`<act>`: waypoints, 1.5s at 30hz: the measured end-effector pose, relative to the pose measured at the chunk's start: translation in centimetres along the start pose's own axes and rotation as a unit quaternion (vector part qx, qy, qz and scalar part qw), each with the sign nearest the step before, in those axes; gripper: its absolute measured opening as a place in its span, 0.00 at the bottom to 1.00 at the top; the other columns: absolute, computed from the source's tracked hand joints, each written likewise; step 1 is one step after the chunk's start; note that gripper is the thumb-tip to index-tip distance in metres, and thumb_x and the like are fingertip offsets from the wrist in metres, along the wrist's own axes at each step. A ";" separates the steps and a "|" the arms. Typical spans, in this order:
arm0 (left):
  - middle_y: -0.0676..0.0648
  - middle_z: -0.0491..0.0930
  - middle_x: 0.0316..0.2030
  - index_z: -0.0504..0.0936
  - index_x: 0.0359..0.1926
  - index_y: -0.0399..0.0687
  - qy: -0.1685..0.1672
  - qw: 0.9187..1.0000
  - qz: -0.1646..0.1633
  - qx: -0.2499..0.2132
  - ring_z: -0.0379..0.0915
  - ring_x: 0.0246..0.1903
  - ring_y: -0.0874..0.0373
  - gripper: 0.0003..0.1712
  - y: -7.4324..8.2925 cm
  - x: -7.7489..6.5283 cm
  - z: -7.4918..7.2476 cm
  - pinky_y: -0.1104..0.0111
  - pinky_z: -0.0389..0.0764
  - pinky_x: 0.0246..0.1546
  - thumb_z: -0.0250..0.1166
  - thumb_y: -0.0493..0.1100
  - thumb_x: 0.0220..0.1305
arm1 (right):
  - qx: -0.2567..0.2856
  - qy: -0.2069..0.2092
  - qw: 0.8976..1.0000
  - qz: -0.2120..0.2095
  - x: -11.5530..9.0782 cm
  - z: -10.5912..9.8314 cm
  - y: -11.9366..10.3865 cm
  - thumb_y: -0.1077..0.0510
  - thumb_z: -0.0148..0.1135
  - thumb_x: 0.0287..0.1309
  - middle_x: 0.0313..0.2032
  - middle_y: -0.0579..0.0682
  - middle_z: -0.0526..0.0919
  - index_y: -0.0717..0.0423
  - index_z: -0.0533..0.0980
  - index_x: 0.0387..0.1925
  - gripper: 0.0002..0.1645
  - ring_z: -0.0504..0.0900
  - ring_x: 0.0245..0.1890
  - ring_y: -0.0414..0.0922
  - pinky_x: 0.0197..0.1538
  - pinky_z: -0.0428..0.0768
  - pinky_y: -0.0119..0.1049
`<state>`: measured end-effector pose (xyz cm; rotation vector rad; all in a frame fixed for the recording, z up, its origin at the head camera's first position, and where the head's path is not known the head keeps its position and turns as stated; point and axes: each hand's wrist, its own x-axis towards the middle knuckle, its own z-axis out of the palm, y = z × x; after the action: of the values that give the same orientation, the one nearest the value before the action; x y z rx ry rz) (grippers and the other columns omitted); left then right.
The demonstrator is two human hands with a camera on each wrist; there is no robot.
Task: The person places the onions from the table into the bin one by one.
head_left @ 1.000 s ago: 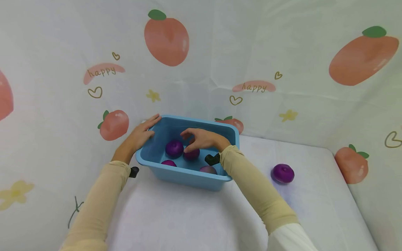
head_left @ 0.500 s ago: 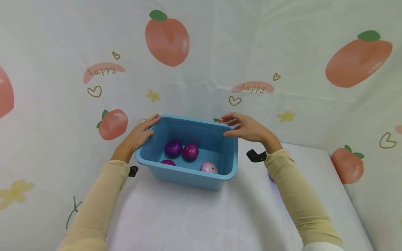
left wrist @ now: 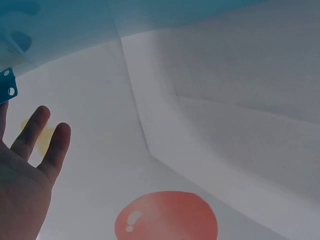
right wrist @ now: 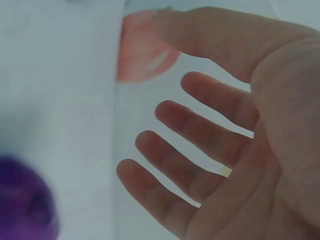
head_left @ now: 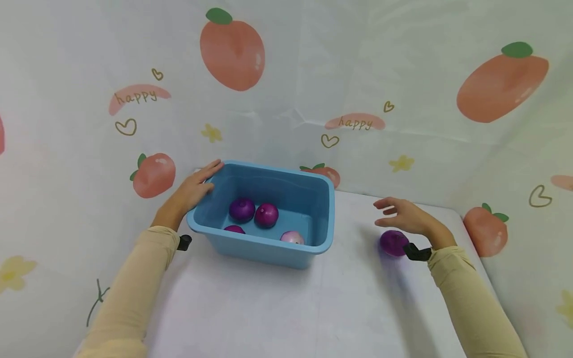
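Note:
A light blue plastic bin (head_left: 264,251) stands on the table. Inside it lie several round onions: a dark purple onion (head_left: 241,210), a magenta onion (head_left: 266,215), a pale pink onion (head_left: 292,237), and one partly hidden by the front wall. My left hand (head_left: 190,191) rests on the bin's left rim, fingers extended, thumb at the inner side. In the left wrist view, that hand (left wrist: 25,175) has straight fingers near the blue wall. My right hand (head_left: 409,216) hovers just above a purple onion (head_left: 394,242) right of the bin. Its spread fingers (right wrist: 187,120) hold nothing.
White cloth covers the table (head_left: 286,308). A white backdrop (head_left: 286,59) with printed fruit, hearts and "happy" lettering rises close behind the bin and along the sides. Small black cameras, such as the right one (head_left: 418,252), sit on both wrists.
My right hand has left the bin and moved right, over its rim, to the onion on the table. The left hand stays at the left rim. The view has shifted slightly.

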<state>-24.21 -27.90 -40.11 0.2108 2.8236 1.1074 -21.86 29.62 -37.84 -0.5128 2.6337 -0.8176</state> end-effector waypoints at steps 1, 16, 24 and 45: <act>0.63 0.45 0.82 0.53 0.80 0.75 0.000 1.000 -0.001 0.000 0.39 0.82 0.40 0.40 -0.1 0.0 0.0 0.29 0.56 0.71 0.45 0.43 0.69 | -0.001 -0.002 1.000 0.005 -0.4 0.3 0.6 0.47 0.67 0.64 0.66 0.62 0.77 0.60 0.72 0.66 0.35 0.77 0.65 0.66 0.64 0.77 0.61; 0.63 0.45 0.82 0.53 0.79 0.78 0.004 1.000 -0.009 -0.001 0.39 0.82 0.39 0.40 -0.1 -0.2 -0.2 0.28 0.56 0.70 0.46 0.44 0.69 | 0.020 0.002 0.997 0.077 -2.4 4.5 7.0 0.48 0.72 0.58 0.56 0.69 0.78 0.67 0.68 0.68 0.44 0.79 0.53 0.60 0.51 0.80 0.45; 0.64 0.45 0.82 0.54 0.79 0.78 0.009 1.000 -0.010 -0.008 0.39 0.82 0.41 0.40 0.0 -0.1 -0.1 0.27 0.54 0.71 0.47 0.44 0.69 | -0.004 0.064 0.993 0.097 -1.6 7.9 8.4 0.47 0.75 0.53 0.59 0.76 0.71 0.64 0.68 0.67 0.46 0.75 0.56 0.68 0.55 0.81 0.60; 0.62 0.45 0.82 0.53 0.79 0.76 0.006 1.000 -0.007 -0.012 0.39 0.82 0.39 0.40 0.0 -0.1 0.0 0.26 0.53 0.70 0.45 0.43 0.70 | 0.030 0.135 0.978 0.153 -0.6 9.2 8.0 0.47 0.77 0.51 0.60 0.83 0.66 0.79 0.57 0.69 0.59 0.74 0.60 0.75 0.61 0.77 0.65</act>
<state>-24.11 -27.87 -40.09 0.1825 2.8155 1.1417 -19.44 31.70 -49.59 0.0281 2.8200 -0.9145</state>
